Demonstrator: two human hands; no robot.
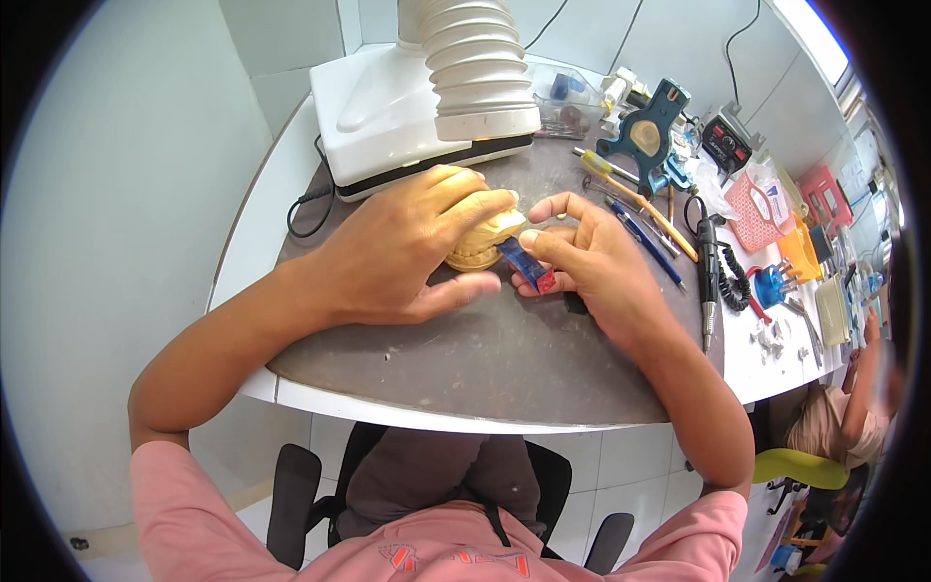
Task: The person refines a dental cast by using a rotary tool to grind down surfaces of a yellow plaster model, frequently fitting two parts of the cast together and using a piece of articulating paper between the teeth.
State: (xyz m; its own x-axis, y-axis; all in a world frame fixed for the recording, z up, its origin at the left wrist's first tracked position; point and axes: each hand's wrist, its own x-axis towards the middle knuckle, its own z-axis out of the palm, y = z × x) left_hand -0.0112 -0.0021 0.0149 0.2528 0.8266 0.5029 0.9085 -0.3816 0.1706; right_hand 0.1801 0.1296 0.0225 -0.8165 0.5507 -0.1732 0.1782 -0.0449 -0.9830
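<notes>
My left hand (417, 238) is curved over a yellow plaster dental model (472, 250) with rows of teeth, its fingers on the top and its thumb low along the bench. My right hand (592, 257) pinches a small translucent blue strip with a red end (526, 262) between thumb and fingers, against the model's right side. The right index finger is curled just right of the model. Both hands rest over a dark grey work mat (407, 373).
A white machine (359, 107) with a ribbed hose (470, 63) stands behind the model. On the right lie pens (645, 242), a handpiece (708, 281), a pink basket (752, 213), a blue holder (771, 286) and a teal device (645, 136). A co-worker (834, 422) sits at far right.
</notes>
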